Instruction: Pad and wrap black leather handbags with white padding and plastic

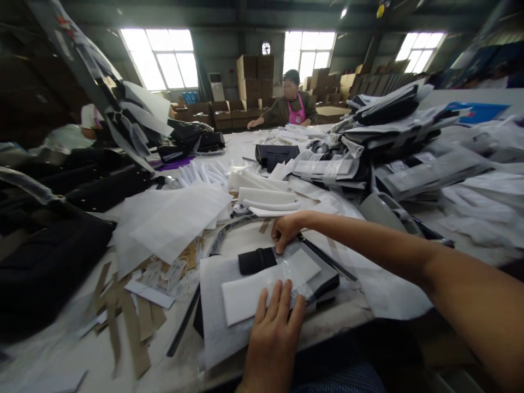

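Observation:
A black bag (332,284) lies flat at the table's front edge, partly covered by a thin white sheet (213,344). On the sheet rests a white foam strip (241,299), with clear tape (301,284) across its right part. My left hand (274,333) lies flat, fingers stretched over the strip's lower edge. Just beyond, my right hand (286,229) is closed, its fingertips down beside a small black flap (257,261); what they pinch is hidden. A curved handle in clear wrap (229,226) arches behind the bag.
White sheets (176,218), brown paper strips (131,327) and clear-bagged tags (167,273) lie leftward. Black bags (49,267) crowd the left side. Wrapped bags (388,125) are piled at right. Across the table sits a person in a pink apron (298,112).

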Available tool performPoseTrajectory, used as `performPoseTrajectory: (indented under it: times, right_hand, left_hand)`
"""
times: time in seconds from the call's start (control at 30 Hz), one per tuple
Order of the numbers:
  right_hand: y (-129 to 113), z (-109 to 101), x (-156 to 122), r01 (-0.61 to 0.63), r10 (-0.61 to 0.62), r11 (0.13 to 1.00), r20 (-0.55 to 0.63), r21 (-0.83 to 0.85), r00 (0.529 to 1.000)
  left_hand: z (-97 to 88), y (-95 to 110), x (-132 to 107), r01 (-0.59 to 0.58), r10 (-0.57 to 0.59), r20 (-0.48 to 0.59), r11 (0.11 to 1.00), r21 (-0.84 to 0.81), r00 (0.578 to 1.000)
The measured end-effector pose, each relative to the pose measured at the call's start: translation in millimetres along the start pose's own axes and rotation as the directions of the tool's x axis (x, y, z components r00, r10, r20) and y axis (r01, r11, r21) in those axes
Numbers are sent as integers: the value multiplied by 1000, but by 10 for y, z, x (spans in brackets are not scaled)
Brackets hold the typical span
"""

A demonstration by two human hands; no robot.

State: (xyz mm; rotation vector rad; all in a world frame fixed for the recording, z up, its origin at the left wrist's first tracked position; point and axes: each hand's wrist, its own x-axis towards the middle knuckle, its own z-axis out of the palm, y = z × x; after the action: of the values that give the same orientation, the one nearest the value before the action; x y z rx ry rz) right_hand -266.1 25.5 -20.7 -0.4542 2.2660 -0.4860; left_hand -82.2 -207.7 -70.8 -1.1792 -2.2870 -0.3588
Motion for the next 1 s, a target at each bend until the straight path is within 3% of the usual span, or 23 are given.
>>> performPoseTrajectory:
  times: [0.1, 0.23, 0.37, 0.53, 0.63, 0.73, 0.8, 0.9, 1.0]
  right_hand:
    - [-49, 44, -194, 12, -7, 999, -132, 34, 991]
    - [-174, 282, -454, 82, -87, 996, -305, -30, 948]
    - [-185, 495, -430, 51, -95, 988, -307, -148, 947]
    - [-146, 480, -322, 67, -92, 994, -359, -83, 929]
    - [-230, 570, -518, 73, -97, 995, -500, -67, 860]
    - [-332, 896, -853, 167, -220, 976, -667, -143, 712]
    - [-361, 1202, -1044, 200, -332, 943, -714, -266, 617]
    - [-330, 1619, -1173, 115, -388, 910, -721, -398, 574]
    - [-264, 1828, -1145, 34, -399, 889, -738, -456, 545]
  left_hand:
    - [0, -15, -26, -13, 12, 34, 1000, 7, 999]
    - [18, -11, -62, -11, 11, 63, 1000, -3, 998]
    - [3, -10, -53, -26, 25, 98, 1000, 0, 995]
    - [-54, -30, -7, -48, 47, 127, 999, 6, 991]
    - [-68, -42, -4, -51, 51, 138, 999, -2, 989]
    - [-66, -51, -19, -57, 59, 153, 998, -18, 986]
    - [-65, -57, -30, -57, 61, 163, 998, -32, 985]
    - [-76, -76, -34, -44, 54, 166, 997, -59, 985]
    - [-127, -129, -31, -64, 75, 179, 995, -70, 981]
